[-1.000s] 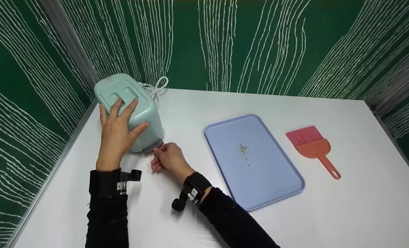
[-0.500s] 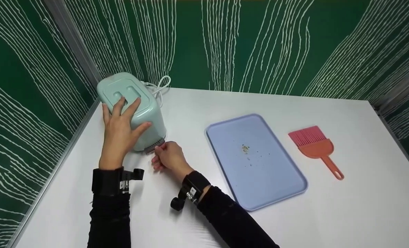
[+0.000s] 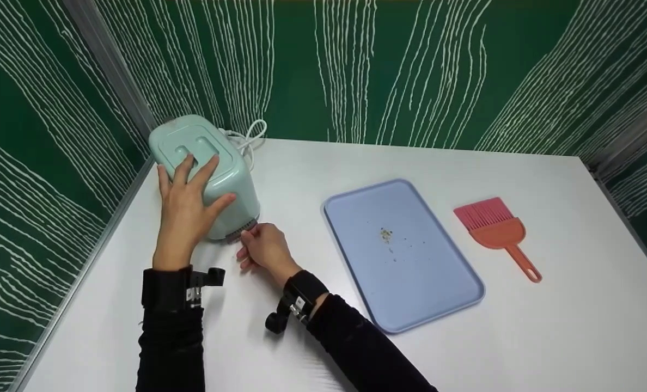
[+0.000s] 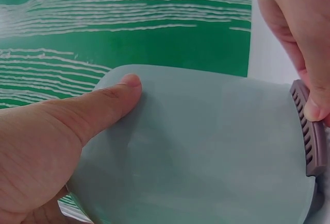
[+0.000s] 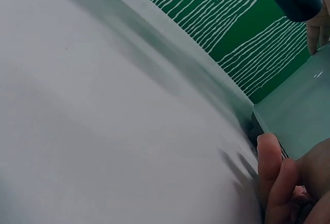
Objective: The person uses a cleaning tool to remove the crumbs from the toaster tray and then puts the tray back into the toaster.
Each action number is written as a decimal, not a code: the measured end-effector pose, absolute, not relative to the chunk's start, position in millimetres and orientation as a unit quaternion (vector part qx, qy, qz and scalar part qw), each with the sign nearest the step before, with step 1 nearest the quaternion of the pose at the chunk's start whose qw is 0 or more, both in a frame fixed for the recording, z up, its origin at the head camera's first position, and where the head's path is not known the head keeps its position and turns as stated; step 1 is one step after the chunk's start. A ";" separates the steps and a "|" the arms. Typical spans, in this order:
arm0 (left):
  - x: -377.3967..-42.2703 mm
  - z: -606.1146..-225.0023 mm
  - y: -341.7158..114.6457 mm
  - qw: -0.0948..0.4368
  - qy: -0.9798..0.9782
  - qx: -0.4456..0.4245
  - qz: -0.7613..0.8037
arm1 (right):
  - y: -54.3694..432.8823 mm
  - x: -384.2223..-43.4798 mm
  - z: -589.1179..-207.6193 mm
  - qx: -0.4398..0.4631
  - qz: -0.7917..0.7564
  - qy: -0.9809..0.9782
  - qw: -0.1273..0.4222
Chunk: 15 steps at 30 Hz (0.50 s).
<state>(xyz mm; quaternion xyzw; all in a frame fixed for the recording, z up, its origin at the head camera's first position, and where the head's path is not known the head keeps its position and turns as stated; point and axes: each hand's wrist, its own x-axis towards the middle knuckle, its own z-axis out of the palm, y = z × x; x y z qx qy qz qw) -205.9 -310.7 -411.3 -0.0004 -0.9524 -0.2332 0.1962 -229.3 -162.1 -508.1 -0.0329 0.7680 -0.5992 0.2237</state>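
A mint-green toaster stands at the back left with its lid on. My left hand rests on it, the fingers spread over the lid and the thumb against the near side. At the toaster's lower near edge, my right hand pinches the ribbed grey-brown end of a crumb tray. Close up in the left wrist view, that end sits against the toaster's base, under the right thumb. The rest of the crumb tray is hidden. In the right wrist view the curled right fingers hide their grip.
A light blue serving tray lies mid-table with a small heap of crumbs and scattered specks. To its right is a pink-bristled brush with an orange dustpan-shaped handle. A white cord loops behind the toaster. Green walls border the white table.
The right hand has shifted slightly left towards the toaster. The crumb tray's end now protrudes less from the base. The left hand keeps its place on the toaster.
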 end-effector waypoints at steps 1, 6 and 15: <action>-205.6 -411.5 -310.9 0.197 -0.952 -0.001 -0.234 | -162.4 -228.9 -508.0 -0.034 -0.598 0.770 0.222; -205.2 -411.7 -311.0 0.197 -0.952 -0.002 -0.236 | -162.6 -227.4 -507.5 -0.035 -0.597 0.772 0.214; -205.2 -410.3 -308.8 0.199 -0.951 -0.002 -0.236 | -160.7 -228.6 -511.2 -0.057 -0.585 0.782 0.208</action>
